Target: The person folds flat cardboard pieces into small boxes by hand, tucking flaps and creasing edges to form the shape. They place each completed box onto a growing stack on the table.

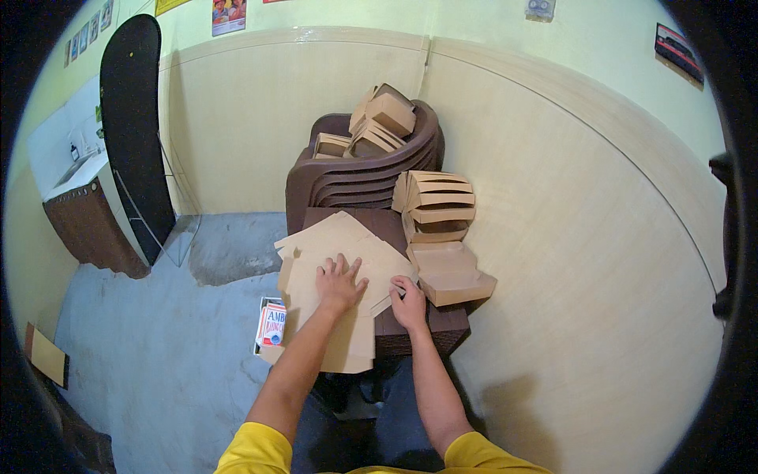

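Note:
Flat brown cardboard box blanks lie on the seat of a stack of dark brown plastic chairs. My left hand rests flat on the top blank, fingers spread. At the right edge of the blanks, my right hand is closed, thumb and fingers pinching a cardboard flap. Just right of that hand sits an open folded cardboard box. Behind it stands a nested stack of folded boxes. More folded boxes are piled against the chair's backrest. How many blanks lie under my left hand is hidden.
Left of the blanks is a small white, red and blue carton. A tall black board with metal legs leans by a counter with a sink. A cream panelled wall closes off the right side. Blue-grey floor lies left.

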Demonstrator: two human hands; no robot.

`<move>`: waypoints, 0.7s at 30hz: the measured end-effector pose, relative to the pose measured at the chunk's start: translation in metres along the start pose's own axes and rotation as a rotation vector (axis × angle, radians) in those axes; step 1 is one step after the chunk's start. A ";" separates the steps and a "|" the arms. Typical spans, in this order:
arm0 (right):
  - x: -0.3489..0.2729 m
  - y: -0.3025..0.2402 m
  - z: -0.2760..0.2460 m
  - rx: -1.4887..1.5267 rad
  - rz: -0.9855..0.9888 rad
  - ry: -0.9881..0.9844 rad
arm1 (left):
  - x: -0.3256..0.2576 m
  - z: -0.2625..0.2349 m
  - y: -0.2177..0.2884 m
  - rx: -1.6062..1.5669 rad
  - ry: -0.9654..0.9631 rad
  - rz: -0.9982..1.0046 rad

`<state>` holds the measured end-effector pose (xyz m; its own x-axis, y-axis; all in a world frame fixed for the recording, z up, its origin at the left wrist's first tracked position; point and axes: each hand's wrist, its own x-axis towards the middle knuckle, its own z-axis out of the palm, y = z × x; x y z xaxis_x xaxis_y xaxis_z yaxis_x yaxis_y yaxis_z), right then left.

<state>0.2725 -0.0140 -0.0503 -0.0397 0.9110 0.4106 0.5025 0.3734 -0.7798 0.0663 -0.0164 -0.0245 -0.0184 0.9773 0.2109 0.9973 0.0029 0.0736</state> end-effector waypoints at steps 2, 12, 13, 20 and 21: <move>0.000 -0.001 0.001 0.015 -0.001 0.009 | 0.011 -0.005 0.016 0.010 -0.117 -0.056; -0.002 0.000 0.001 -0.050 -0.050 -0.011 | 0.004 0.014 0.011 -0.100 -0.032 0.002; -0.004 0.000 0.001 -0.044 -0.051 -0.012 | 0.003 0.018 0.009 -0.114 -0.044 0.008; -0.004 -0.006 0.001 -0.037 0.008 -0.045 | 0.002 0.018 0.016 -0.130 -0.135 -0.058; -0.001 -0.009 0.002 -0.053 0.058 -0.063 | 0.001 0.015 0.017 -0.141 -0.139 -0.074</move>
<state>0.2669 -0.0178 -0.0447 -0.0631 0.9406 0.3337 0.5504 0.3117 -0.7745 0.0839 -0.0120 -0.0381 -0.0717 0.9954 0.0641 0.9736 0.0559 0.2214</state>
